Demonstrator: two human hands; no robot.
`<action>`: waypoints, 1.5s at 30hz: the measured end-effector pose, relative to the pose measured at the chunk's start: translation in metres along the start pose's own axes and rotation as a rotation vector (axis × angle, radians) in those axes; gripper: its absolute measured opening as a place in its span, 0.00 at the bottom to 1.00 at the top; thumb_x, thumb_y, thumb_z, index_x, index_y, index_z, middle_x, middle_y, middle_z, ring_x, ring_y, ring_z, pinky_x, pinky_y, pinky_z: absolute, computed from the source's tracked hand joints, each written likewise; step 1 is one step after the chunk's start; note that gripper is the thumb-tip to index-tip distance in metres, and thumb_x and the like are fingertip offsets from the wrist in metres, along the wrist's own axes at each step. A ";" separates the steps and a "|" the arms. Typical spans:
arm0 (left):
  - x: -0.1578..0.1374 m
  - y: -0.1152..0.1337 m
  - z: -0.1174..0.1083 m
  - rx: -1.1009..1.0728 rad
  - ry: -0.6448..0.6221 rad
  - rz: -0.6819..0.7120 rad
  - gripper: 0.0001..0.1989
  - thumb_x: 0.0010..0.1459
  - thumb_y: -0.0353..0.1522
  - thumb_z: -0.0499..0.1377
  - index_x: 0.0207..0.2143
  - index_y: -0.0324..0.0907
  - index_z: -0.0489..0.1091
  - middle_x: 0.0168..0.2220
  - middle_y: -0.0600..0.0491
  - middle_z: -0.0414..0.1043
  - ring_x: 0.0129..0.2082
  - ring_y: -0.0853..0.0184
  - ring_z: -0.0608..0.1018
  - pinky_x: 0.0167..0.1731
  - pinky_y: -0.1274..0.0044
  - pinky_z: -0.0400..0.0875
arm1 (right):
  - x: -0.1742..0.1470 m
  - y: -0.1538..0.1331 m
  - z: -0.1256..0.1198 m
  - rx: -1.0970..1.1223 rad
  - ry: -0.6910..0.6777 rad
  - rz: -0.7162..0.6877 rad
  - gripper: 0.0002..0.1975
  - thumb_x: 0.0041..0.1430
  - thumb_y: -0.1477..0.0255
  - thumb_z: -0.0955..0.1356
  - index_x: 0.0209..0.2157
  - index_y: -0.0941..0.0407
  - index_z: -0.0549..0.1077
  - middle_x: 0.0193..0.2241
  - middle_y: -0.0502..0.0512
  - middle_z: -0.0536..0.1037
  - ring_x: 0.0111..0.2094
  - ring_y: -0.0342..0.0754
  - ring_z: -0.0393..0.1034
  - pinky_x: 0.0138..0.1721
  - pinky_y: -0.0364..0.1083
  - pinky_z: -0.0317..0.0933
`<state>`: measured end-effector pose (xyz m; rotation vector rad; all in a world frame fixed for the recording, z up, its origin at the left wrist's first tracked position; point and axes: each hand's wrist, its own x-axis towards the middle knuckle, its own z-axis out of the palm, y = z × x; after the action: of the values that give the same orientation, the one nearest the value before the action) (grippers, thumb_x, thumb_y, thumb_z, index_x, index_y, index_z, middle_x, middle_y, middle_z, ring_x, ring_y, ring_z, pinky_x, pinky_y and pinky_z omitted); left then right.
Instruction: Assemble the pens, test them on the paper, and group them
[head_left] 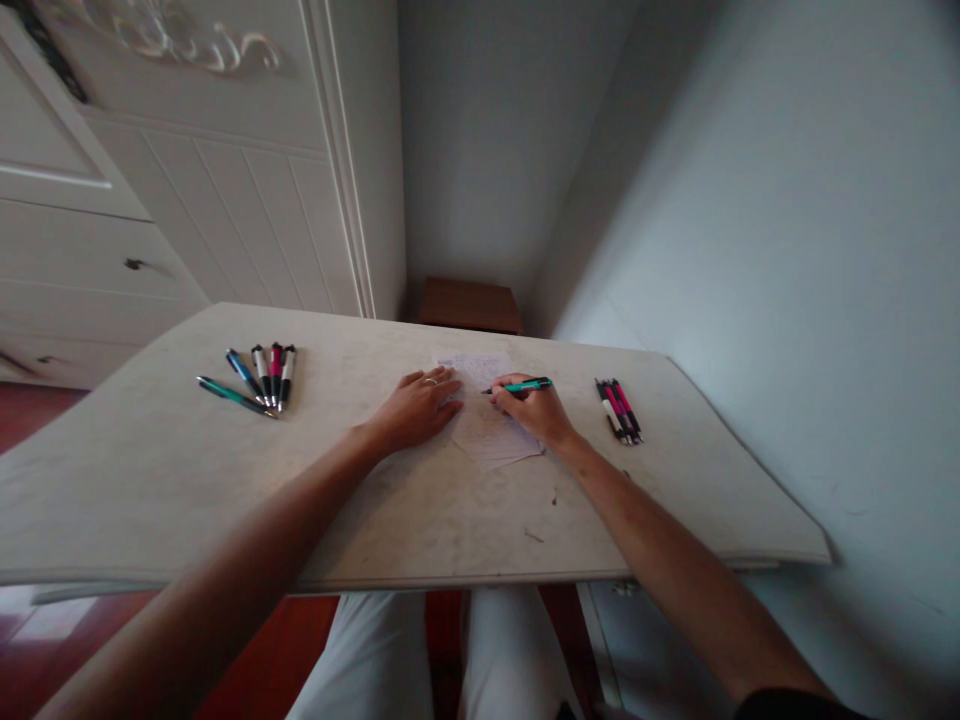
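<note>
A sheet of paper [484, 430] covered in handwriting lies on the white table [420, 530], in front of me. My left hand [421, 408] rests flat on its left edge, fingers stretched out, a ring on one finger. In my right hand [536, 408] a green pen [529, 385] is gripped between thumb and fingers, its tip pointing left at the paper. The pen's tip is close to the sheet; whether it touches I cannot tell. A corner of the paper shows below my right wrist.
Several pens [259, 380] lie fanned out on the table's left side. Another group of pens [619, 410] lies side by side at the right. A white cabinet [247, 190] stands beyond the left edge, a brown wooden box-like piece [470, 303] behind the table, a wall [810, 250] at right.
</note>
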<state>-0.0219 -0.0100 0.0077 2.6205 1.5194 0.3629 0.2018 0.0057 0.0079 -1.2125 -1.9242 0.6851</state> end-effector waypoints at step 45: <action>0.001 0.000 0.000 0.009 -0.017 0.013 0.23 0.67 0.39 0.45 0.59 0.39 0.63 0.64 0.42 0.58 0.65 0.59 0.60 0.62 0.63 0.52 | 0.004 -0.003 -0.007 0.148 0.154 0.055 0.13 0.56 0.63 0.65 0.30 0.58 0.75 0.23 0.54 0.79 0.21 0.43 0.70 0.24 0.41 0.63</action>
<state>-0.0216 -0.0095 0.0083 2.6347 1.5029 0.3356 0.2053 0.0084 0.0151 -1.1937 -1.6887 0.7280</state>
